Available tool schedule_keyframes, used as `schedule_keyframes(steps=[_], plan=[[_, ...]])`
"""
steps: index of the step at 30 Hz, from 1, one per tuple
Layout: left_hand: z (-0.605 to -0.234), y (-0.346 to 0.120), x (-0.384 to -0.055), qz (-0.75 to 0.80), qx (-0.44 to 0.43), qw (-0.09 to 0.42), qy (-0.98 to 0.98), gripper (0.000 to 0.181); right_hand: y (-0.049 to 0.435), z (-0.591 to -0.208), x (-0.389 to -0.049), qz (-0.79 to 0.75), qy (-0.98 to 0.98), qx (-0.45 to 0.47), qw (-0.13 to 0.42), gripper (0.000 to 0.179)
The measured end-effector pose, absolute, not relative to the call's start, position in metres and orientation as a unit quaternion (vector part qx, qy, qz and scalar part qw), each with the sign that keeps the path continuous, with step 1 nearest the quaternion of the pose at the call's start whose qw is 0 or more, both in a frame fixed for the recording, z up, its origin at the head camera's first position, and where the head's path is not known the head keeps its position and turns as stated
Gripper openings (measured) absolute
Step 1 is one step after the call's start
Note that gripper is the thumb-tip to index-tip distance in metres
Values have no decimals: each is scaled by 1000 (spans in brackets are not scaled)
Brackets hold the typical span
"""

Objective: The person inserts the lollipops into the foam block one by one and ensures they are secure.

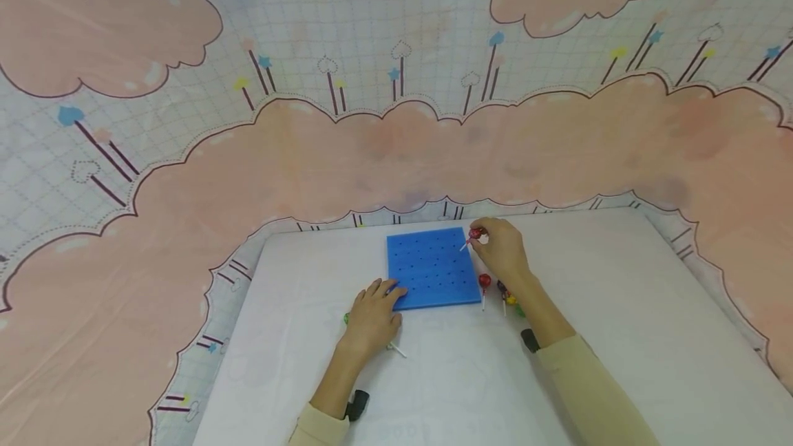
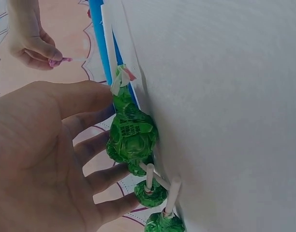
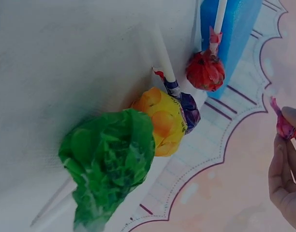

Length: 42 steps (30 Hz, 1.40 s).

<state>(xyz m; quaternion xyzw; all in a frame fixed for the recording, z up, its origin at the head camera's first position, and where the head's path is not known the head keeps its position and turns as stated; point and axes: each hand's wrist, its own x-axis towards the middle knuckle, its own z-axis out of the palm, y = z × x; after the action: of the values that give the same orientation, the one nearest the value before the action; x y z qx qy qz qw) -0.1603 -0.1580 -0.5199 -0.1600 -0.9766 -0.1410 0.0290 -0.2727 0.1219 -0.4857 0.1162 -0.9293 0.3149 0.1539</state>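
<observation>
– Pinching what with the right hand (image 1: 503, 248)?
– A round lollipop (image 1: 475, 233) in crinkled pink-red wrap, at the two o'clock edge of a flat blue board (image 1: 435, 274) with small dark dots.
– With the left hand (image 1: 373, 317)?
– Spread wide at eight o'clock, near glossy green lollipops (image 2: 132, 137). Past three: a red lollipop (image 1: 485, 280).

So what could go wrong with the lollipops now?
The pink lollipop might slip, since the right grip seems to pinch it only by its wrapped head. The red lollipop lies loose beside the blue board, so a bump could roll it away. And the left grip is right by the green lollipops, so moving it might scatter them.
</observation>
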Motion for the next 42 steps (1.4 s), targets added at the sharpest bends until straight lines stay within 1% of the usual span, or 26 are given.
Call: schedule_keyframes(steps=[16, 28, 34, 42], plan=[[-519, -157, -163, -134, -155, 22, -978, 47, 111, -487, -294, 307, -921, 152, 185, 25], [-521, -157, -163, -127, -149, 17, -980, 49, 106, -491, -306, 315, -916, 155, 194, 24], [-520, -156, -161, -129, -157, 29, -979, 47, 105, -494, -311, 311, -915, 155, 203, 25], [-519, -156, -160, -127, -159, 37, -978, 46, 102, -499, -316, 310, -918, 145, 197, 23]])
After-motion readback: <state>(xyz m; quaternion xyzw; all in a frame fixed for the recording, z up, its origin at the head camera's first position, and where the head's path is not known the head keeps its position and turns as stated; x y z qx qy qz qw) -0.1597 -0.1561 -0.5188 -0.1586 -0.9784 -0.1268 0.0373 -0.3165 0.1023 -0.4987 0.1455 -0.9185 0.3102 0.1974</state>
